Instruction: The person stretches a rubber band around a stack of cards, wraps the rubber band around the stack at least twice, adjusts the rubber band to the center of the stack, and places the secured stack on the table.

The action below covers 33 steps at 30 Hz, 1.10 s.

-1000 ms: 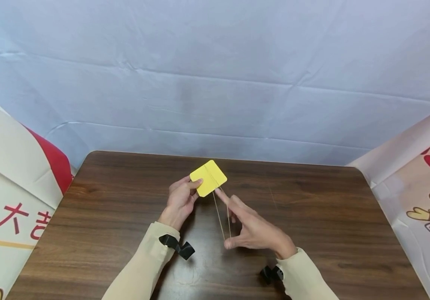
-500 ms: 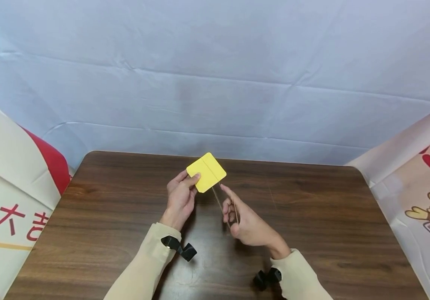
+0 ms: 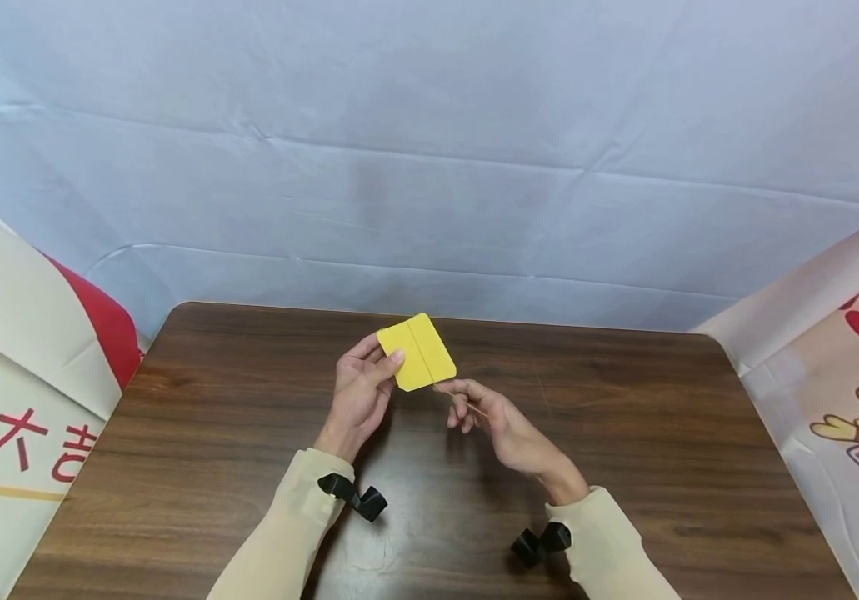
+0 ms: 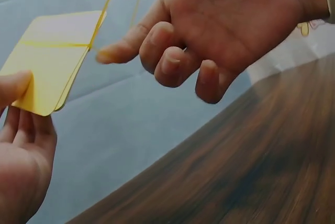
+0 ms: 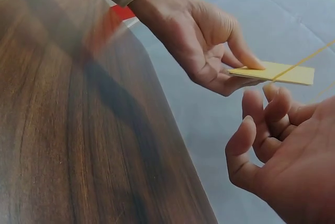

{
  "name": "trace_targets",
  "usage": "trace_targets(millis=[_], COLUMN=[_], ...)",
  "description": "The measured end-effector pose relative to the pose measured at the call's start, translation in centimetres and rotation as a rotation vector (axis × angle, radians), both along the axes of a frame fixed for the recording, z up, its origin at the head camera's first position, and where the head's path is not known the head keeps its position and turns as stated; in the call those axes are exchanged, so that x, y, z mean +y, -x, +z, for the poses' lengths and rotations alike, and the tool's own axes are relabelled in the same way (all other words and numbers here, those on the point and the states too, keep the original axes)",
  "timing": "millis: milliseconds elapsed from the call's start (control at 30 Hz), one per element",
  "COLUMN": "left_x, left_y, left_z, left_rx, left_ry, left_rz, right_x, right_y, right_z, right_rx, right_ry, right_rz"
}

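Yellow cards [image 3: 437,355] are pinched by the left hand [image 3: 360,393]; the elastic band [image 4: 106,9] around them is stretched taut — hooked by the right hand [image 3: 510,433].

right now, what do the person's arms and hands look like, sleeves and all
The left hand and right hand are bare and ungloved. Both arms wear plain, long cream fabric sleeves, with a black strap-like band at each cuff.

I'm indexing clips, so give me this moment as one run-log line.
left hand: grips yellow cards | right hand: holds band taut | band: crosses yellow cards
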<state>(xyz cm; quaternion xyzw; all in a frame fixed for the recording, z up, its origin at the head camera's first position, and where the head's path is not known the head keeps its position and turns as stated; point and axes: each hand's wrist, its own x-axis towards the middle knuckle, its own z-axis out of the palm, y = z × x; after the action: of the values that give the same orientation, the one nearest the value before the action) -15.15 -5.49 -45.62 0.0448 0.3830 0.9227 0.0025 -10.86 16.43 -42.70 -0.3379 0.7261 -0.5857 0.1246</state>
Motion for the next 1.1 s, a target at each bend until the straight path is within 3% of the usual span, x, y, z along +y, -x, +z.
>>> trace_targets(millis=[200, 433, 667, 867, 1100], left_x=[-0.7, -1.5, -1.8, -1.8, -1.8], left_y=[-0.2, -0.3, -0.6, -1.1, -1.5], left_z=[0.5, 1.7, 3.3, 4.3, 4.7], left_rx=[0.178, 0.400, 0.610, 0.639, 0.630], left_ry=[0.145, 0.449, 0.721, 0.838, 0.879], left_rz=[-0.083, -0.165, -0.295, -0.397, -0.417], right_x=[0.0, 0.4, 0.7, 0.8, 0.8], right_y=[-0.2, -0.6, -0.8, -0.8, -1.1], right_z=[0.5, 0.8, 0.8, 0.5, 0.6], right_rx=[-0.102, -0.219, -0.332, -0.377, -0.477], right_ry=[-0.023, -0.129, -0.154, -0.148, -0.214], right_rz=[0.001, -0.008, -0.091, -0.107, -0.190])
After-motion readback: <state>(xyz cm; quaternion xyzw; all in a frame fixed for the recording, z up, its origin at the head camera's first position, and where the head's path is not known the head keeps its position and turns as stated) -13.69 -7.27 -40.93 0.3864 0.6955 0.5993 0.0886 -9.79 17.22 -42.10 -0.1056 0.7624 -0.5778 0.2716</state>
